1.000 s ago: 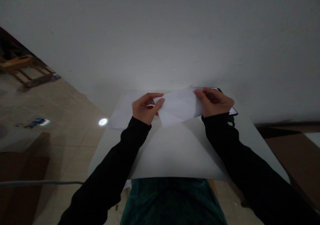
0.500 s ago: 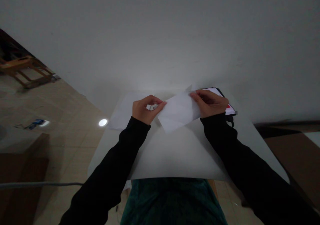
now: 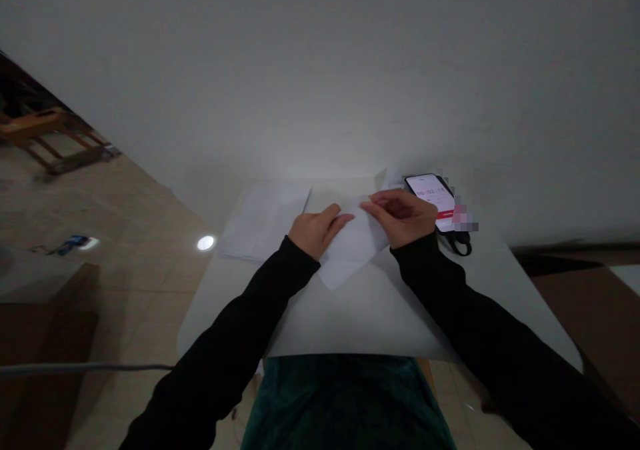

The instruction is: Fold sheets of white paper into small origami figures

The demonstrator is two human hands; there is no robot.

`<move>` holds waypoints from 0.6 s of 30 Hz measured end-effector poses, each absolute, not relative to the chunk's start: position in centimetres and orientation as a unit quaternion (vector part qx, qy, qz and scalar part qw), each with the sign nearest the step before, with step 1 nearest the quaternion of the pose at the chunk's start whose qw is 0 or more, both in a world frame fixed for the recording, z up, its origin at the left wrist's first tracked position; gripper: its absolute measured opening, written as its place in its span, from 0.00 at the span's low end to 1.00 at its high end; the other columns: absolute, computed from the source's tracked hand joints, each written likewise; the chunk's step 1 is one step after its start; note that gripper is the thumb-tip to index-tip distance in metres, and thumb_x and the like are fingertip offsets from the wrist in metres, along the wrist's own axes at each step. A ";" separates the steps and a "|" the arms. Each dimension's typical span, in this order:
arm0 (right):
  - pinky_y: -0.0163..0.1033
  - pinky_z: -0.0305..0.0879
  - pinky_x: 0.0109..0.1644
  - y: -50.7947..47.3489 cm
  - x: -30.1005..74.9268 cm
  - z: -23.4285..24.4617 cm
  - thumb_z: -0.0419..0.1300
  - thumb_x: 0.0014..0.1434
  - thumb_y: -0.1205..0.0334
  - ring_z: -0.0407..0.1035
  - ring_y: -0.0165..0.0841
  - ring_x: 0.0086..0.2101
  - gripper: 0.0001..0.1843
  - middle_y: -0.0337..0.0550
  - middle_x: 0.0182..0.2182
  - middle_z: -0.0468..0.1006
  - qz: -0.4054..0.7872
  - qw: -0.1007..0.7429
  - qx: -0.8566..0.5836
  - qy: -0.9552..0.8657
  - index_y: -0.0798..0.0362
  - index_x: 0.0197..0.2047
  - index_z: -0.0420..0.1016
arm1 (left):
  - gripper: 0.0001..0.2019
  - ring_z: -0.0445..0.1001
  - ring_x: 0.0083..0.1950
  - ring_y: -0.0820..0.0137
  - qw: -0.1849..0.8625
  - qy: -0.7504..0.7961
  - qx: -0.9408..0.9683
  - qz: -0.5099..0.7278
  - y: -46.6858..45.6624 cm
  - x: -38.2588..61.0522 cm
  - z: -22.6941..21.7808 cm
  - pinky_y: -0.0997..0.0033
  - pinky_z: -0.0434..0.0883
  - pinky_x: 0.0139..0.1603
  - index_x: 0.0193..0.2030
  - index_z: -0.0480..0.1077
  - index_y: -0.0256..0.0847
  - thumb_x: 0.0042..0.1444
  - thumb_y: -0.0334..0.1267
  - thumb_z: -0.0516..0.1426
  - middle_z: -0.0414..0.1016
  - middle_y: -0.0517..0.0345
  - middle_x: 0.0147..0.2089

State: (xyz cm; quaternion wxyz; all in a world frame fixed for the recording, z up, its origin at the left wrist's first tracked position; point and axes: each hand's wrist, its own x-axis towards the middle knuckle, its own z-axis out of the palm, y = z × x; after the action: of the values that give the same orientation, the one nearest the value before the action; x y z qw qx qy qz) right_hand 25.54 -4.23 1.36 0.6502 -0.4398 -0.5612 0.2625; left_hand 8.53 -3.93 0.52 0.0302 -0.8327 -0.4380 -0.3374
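Observation:
A folded sheet of white paper (image 3: 350,253) lies on the white table (image 3: 370,310), one corner pointing toward me. My left hand (image 3: 316,230) rests on the paper's left part with its fingers pressed together on it. My right hand (image 3: 403,217) holds the paper's upper right edge, fingers curled and pinching it. Both hands sit close together over the sheet, in black sleeves.
A stack of white sheets (image 3: 267,220) lies at the table's back left. A phone (image 3: 434,200) with a lit screen and a dark strap lies at the back right, just beyond my right hand. A white wall stands behind. A wooden frame (image 3: 45,137) sits on the floor far left.
Both hands have come together toward the middle and lowered the paper onto the table. The sheet now looks narrower, and the phone behind my right hand is uncovered.

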 end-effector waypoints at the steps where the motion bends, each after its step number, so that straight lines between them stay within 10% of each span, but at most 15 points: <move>1: 0.38 0.71 0.35 -4.1 25.4 1.1 0.69 0.42 0.59 0.73 0.30 0.29 0.15 0.39 0.30 0.80 0.283 0.667 -0.438 -0.532 0.50 0.35 0.74 | 0.19 0.61 0.17 0.76 0.043 -0.444 -0.819 -0.361 -4.0 8.5 0.5 0.75 0.51 0.20 0.28 0.65 0.40 0.63 0.49 0.45 0.60 0.64 0.16; 4: 0.43 0.72 0.41 -4.2 24.0 -0.4 0.72 0.33 0.59 0.75 0.35 0.38 0.34 0.45 0.39 0.79 0.376 0.696 -0.438 -0.427 0.51 0.47 0.69 | 0.18 0.59 0.16 0.78 0.079 -0.470 -0.766 -0.431 -4.1 8.6 0.6 0.75 0.50 0.20 0.26 0.65 0.40 0.63 0.46 0.47 0.60 0.65 0.16; 8: 0.48 0.73 0.42 -6.0 21.0 -2.2 0.72 0.33 0.54 0.75 0.39 0.35 0.24 0.50 0.36 0.81 0.566 0.587 -0.429 -0.388 0.56 0.35 0.76 | 0.15 0.58 0.16 0.78 0.118 -0.492 -0.719 -0.476 -4.3 8.6 0.8 0.74 0.48 0.20 0.27 0.65 0.39 0.62 0.43 0.49 0.58 0.65 0.16; 18: 0.39 0.68 0.30 -7.1 19.9 -3.3 0.65 0.45 0.46 0.70 0.31 0.24 0.17 0.36 0.23 0.78 0.585 0.591 -0.368 -0.416 0.50 0.31 0.77 | 0.16 0.56 0.18 0.79 0.114 -0.516 -0.668 -0.525 -3.4 7.7 1.3 0.75 0.51 0.22 0.26 0.64 0.39 0.62 0.44 0.49 0.58 0.65 0.18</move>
State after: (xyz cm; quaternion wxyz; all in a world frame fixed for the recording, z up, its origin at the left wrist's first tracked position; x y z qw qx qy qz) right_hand 19.89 -7.14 -3.32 0.5913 -0.3677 -0.4160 0.5849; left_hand 7.68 -3.45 1.30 0.1144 -0.6675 -0.5155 -0.5250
